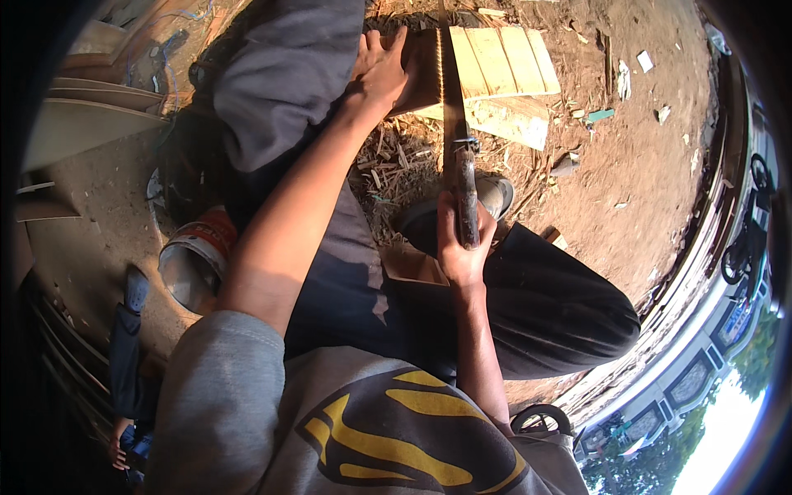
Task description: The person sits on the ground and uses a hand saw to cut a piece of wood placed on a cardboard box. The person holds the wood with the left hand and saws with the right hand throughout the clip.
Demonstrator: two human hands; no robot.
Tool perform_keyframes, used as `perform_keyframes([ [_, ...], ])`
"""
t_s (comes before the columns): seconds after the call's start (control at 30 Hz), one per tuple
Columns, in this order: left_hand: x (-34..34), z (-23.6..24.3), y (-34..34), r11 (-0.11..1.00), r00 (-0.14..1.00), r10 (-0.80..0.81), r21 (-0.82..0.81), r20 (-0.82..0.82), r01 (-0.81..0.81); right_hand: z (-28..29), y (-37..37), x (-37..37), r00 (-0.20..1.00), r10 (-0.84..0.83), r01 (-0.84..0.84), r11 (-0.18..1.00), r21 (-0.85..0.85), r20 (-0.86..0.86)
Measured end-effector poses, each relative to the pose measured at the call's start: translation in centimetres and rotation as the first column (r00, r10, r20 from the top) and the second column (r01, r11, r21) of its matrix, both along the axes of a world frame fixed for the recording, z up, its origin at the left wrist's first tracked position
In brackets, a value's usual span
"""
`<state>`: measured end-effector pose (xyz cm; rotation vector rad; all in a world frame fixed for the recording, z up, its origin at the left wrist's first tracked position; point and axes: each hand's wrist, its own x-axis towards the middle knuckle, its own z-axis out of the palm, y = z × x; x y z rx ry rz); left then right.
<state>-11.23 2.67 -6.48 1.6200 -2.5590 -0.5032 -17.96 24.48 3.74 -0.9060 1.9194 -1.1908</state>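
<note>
My right hand (pixel 459 254) is wrapped round the dark, worn handle of a hand saw (pixel 452 124). The long blade points away from me and lies across a wooden board (pixel 505 62). Several lines cross the sunlit part of that board, right of the blade; the part on the left is in shade. On that shaded part rests my left hand (pixel 384 73), its fingers spread and pressed down. Another pale piece of wood (pixel 516 120) lies under the board. How deep the blade sits in the wood, I cannot tell.
Wood chips (pixel 400 157) cover the dirt beside my shoe (pixel 493 196). A red and white bucket (pixel 198 256) lies left of my leg. Curved boards (pixel 99 124) stand at the far left. Another person's leg (pixel 128 355) shows at lower left. Motorbikes (pixel 742 247) stand far right.
</note>
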Motion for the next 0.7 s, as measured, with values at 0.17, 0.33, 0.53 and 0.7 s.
perform_keyframes([
  [0.17, 2.8, -8.7, -2.8, 0.993, 0.986, 0.001, -0.117, 0.165, 0.019, -1.3, -6.7, -1.4, 0.940, -0.080, 0.065, 0.996, 0.058, 0.331],
  [0.33, -0.8, -1.5, -0.1, 0.998, 0.997, 0.033, -0.063, 0.067, -0.029, -0.4, 0.3, 0.2, 0.973, -0.089, 0.078, 0.995, 0.059, 0.213],
  [0.53, -0.3, -2.4, -0.6, 0.998, 0.992, 0.053, -0.044, 0.117, -0.048, 0.2, -2.2, -0.4, 0.957, -0.126, 0.093, 0.986, 0.136, 0.260],
  [0.7, 1.8, -8.1, -1.4, 0.871, 0.993, -0.040, -0.484, 0.111, 0.089, -0.2, -7.0, -1.3, 0.948, -0.106, 0.069, 0.989, 0.129, 0.301],
])
